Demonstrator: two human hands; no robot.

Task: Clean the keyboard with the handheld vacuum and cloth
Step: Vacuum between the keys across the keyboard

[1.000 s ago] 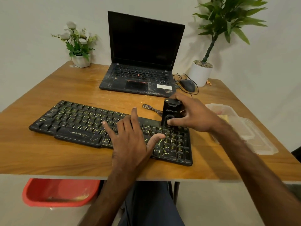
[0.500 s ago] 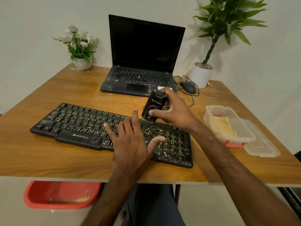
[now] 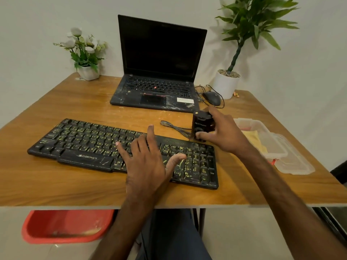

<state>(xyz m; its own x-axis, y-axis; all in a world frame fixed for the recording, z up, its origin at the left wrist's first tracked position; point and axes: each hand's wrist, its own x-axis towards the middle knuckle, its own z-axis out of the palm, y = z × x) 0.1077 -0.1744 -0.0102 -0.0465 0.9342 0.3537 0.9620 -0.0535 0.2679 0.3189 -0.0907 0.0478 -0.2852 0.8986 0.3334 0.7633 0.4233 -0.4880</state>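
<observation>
Your right hand [image 3: 223, 134] grips the vacuum [image 3: 201, 124] by its sides; it looks light, rigid, maybe slick. Left hand [image 3: 148, 162] flat, fingers spread, on the keyboard [image 3: 84, 145].

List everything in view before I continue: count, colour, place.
table: 1, brown, centre
keyboard: 1, black, table front
handheld vacuum: 1, black, at keyboard's far right edge
container: 1, clear, table right
cloth: 1, yellow, inside container
laptop: 1, black, table back
mouse: 1, black, right of laptop
flower pot: 1, white, back left corner
leafy plant: 1, green, back right
tub: 1, red, floor under table
left hand: 1, rests on keyboard
right hand: 1, grips handheld vacuum
</observation>
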